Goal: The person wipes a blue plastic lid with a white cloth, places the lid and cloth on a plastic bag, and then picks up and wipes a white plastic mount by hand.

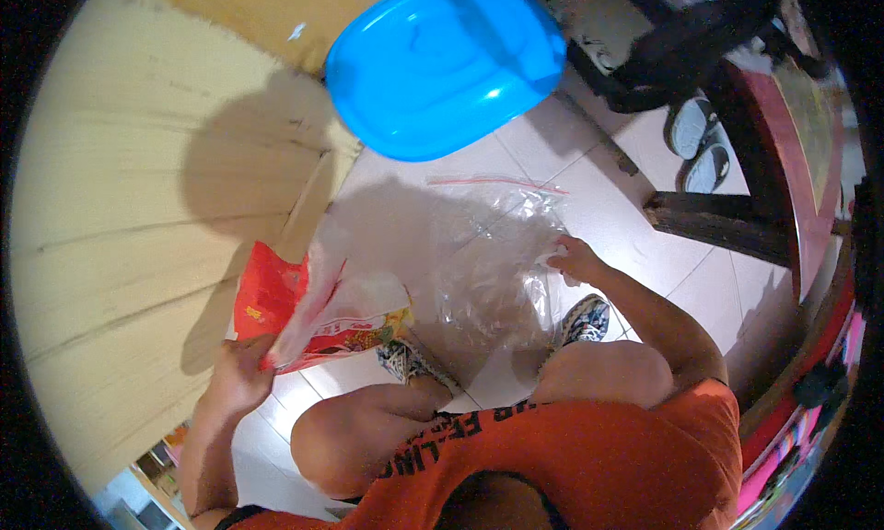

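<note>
My left hand (242, 374) grips the edge of a red and white printed plastic bag (273, 292), whose mouth hangs partly open beside the wooden panelling. On the right, my right hand (577, 259) pinches a crumpled whitish piece (552, 255), perhaps tissue or thin plastic; I cannot tell which. That hand is at the right edge of a large clear plastic zip bag (494, 274) with a red strip along its top. The clear bag lies in front of my feet, between my two hands.
Ahead stands a blue plastic basin (442, 74). Pale wooden panelling (138, 184) rises at the left. Dark wooden furniture legs (722, 226) and a pair of shoes (697, 147) are at the right, with a black cloth or bag (684, 53) above them. Tiles (635, 260) cover the floor.
</note>
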Tool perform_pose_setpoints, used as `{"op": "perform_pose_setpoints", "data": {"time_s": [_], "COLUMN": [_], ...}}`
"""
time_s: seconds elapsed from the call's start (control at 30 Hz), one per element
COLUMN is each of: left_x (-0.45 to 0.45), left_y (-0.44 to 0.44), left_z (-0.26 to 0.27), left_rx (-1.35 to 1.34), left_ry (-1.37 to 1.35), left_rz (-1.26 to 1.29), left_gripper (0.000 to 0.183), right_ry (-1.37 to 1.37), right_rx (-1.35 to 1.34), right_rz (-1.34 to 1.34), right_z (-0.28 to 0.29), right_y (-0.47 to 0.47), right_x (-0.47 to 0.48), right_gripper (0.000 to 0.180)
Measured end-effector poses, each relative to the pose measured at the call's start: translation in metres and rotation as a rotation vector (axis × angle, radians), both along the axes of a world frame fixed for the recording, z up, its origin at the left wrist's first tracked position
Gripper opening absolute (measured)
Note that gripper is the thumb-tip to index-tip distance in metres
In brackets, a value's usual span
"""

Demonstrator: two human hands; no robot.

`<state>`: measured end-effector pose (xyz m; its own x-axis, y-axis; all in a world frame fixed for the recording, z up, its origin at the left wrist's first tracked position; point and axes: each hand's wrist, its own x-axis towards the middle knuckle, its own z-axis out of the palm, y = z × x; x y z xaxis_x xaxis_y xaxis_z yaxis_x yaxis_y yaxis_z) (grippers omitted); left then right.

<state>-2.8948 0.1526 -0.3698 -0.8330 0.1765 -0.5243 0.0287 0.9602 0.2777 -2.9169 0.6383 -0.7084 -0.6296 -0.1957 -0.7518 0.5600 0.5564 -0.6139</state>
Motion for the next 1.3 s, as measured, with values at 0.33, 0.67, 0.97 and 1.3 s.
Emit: {"op": "perform_pose_setpoints", "data": {"time_s": [0.33,0.67,0.97,1.3], "left_x": [-0.185,-0.360,-0.357,-0.099], "left_y": [0.102,0.168,0.222,0.135], "left_z": [0.146,0.072,0.024,-0.242], "left_rx": [0.134,0.124,0.071,0.237], "left_ry": [0.391,0.434,1.525,0.010], "left_rz": [0.141,-0.289,-0.714,-0.080], "left_gripper": [0.036,0.033,0.037,0.037], "right_ry": [0.170,-0.006,0.113,0.176], "right_rx": [-0.199,-0.242,-0.085,-0.189], "right_rz": [-0.143,-0.326,-0.206,-0.231], "right_z": [-0.007,0.019,0.033,0.007], "right_y": [0.014,0.000,-0.003,-0.008], "right_x": [0.029,0.031,0.013,0.014], "right_gripper": [0.039,0.038,0.038,0.032]}}
